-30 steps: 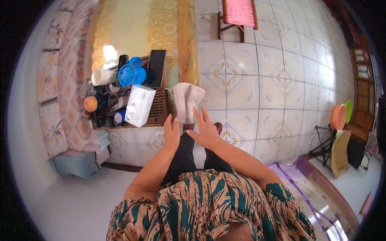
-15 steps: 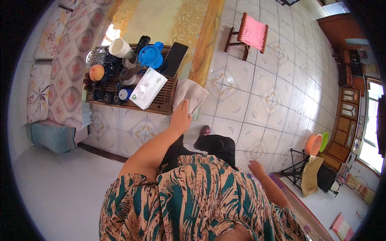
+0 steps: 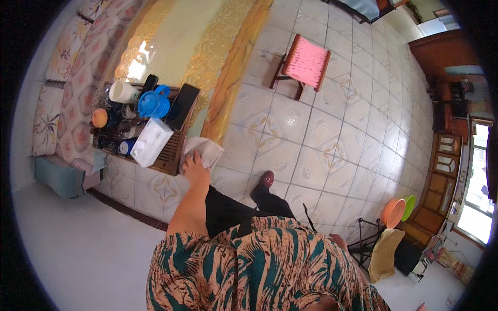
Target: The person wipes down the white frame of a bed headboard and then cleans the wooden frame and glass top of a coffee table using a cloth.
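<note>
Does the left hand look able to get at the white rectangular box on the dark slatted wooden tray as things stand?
Probably yes: the left hand lies on the pale cloth, just right of the white box, and only the bare slatted end of the tray seems to lie between them.

The tabletop (image 3: 192,33) looks glossy, the cloth (image 3: 209,152) at its near right corner matt. The tray (image 3: 173,151) seems wooden, the blue jug (image 3: 154,105) plastic.
</note>
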Tool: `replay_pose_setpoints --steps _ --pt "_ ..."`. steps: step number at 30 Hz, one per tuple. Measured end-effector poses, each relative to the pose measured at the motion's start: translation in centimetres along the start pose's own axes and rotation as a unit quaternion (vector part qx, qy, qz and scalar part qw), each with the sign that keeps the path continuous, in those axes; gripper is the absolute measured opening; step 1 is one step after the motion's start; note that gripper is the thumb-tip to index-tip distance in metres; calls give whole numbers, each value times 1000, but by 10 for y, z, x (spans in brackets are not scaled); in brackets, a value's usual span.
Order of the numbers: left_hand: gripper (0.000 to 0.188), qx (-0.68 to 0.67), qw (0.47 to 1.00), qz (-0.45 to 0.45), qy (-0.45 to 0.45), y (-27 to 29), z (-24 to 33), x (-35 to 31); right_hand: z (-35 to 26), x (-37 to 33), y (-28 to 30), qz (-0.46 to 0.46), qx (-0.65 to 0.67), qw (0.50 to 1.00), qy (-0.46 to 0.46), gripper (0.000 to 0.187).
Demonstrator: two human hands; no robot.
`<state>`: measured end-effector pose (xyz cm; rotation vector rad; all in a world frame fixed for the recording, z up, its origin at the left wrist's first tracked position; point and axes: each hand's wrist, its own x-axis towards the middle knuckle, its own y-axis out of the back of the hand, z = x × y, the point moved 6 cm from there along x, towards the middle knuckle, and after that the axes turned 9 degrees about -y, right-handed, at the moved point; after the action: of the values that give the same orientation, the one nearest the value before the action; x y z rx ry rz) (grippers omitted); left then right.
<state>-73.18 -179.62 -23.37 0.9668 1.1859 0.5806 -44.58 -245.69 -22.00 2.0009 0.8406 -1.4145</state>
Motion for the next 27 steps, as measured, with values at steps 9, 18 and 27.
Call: replay_pose_setpoints --steps 9,18,27 --pt "74 -9 991 42 124 -5 6 8 -214 13 -11 50 -195 978 -49 35" --pt "66 -44 987 87 126 5 1 14 -425 42 -115 20 -292 956 -3 36" --pt "63 -98 957 62 266 5 31 42 -474 80 -140 -44 -323 942 -80 36"
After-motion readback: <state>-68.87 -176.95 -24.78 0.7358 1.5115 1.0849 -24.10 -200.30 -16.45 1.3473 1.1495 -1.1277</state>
